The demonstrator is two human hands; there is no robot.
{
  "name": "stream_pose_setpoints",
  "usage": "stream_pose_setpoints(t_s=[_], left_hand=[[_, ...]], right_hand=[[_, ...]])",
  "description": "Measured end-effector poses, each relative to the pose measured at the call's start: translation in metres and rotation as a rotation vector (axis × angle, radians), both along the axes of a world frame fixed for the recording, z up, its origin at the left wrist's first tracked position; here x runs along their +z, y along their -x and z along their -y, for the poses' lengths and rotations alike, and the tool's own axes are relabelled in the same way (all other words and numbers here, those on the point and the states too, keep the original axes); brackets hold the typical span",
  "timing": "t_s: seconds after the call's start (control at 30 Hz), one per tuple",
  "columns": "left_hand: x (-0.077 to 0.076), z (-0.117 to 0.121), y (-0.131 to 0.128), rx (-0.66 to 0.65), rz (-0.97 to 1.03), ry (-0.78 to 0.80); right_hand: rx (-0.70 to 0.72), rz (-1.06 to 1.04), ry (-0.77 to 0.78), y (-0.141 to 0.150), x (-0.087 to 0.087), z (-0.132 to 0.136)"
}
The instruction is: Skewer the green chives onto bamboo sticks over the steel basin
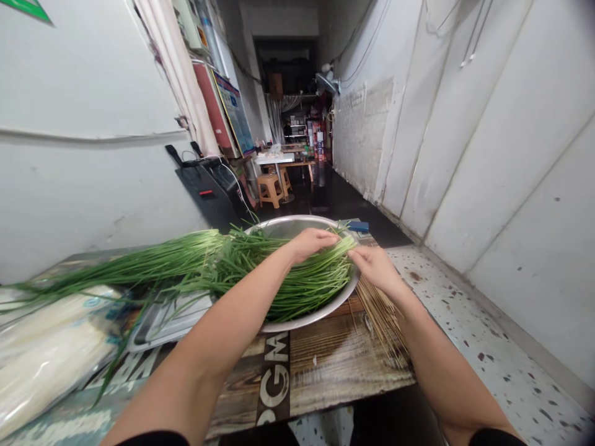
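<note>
While one lot of green stalks (pixel 307 294) sits in the metal bowl (pixel 302 324) under both hands, a second leafy bundle (pixel 153 263) lies outside it, to the left across the worktop (pixel 344 371). Sorting looks partway, my judgement: bowl greens are in hand, pale ends mostly gathered toward the far right rim; the left bundle is untouched by either hand. No finished, tied bunch that I can make out. Thin sticks (pixel 379 319) lie loose just right of the bowl, below the right forearm, not in use.

Right hand (pixel 367 263): fingertips pinched narrow on the pale ends. Left hand (pixel 313 243): arched over the same ends from the far side, fingers close together; can't tell whether it grips any.

Stalks look long, thin, deep green, whitening at the ends; roughly parallel at right, messy and tangled at left, where they spill over the rim toward the white tray (pixel 186 316). Plastic-wrapped pale packs (pixel 51 359) near left.
</note>
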State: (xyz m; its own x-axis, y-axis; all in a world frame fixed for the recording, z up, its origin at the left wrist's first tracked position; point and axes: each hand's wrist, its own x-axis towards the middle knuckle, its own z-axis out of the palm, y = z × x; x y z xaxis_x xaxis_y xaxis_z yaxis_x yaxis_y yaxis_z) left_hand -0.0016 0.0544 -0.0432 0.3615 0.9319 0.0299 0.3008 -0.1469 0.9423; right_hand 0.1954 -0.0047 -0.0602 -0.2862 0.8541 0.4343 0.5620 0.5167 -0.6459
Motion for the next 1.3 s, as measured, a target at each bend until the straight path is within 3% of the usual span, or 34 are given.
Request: stream_pose_setpoints(t_s=[0.1,0.17,0.27,0.37,0.57,0.67,0.83,1.3], left_hand=[[-0.004,-0.007,0.008,0.061,-0.131,-0.145],[-0.007,-0.011,0.013,0.018,-0.303,-0.226],[-0.011,-0.011,0.016,-0.077,-0.547,-0.261],[-0.013,-0.009,0.010,-0.104,-0.650,-0.311],[-0.022,-0.012,0.001,-0.104,-0.584,-0.422],[-0.025,-0.017,0.002,-0.033,-0.578,-0.453],[-0.027,-0.020,0.010,0.137,-0.571,-0.411],[-0.024,-0.019,0.014,0.324,-0.422,-0.386]], right_hand=[[0.145,-0.031,0.089,-0.005,0.007,0.005],[0.237,-0.043,0.140,-0.009,0.011,0.008],[0.250,-0.027,0.150,-0.011,0.015,0.010],[0.216,-0.004,0.141,-0.009,0.016,0.012],[0.206,0.009,0.138,-0.007,0.015,0.010],[0.162,0.001,0.127,-0.008,0.014,0.009],[0.085,-0.009,0.156,-0.008,0.010,0.006],[-0.012,0.060,0.092,-0.005,-0.002,-0.004]])
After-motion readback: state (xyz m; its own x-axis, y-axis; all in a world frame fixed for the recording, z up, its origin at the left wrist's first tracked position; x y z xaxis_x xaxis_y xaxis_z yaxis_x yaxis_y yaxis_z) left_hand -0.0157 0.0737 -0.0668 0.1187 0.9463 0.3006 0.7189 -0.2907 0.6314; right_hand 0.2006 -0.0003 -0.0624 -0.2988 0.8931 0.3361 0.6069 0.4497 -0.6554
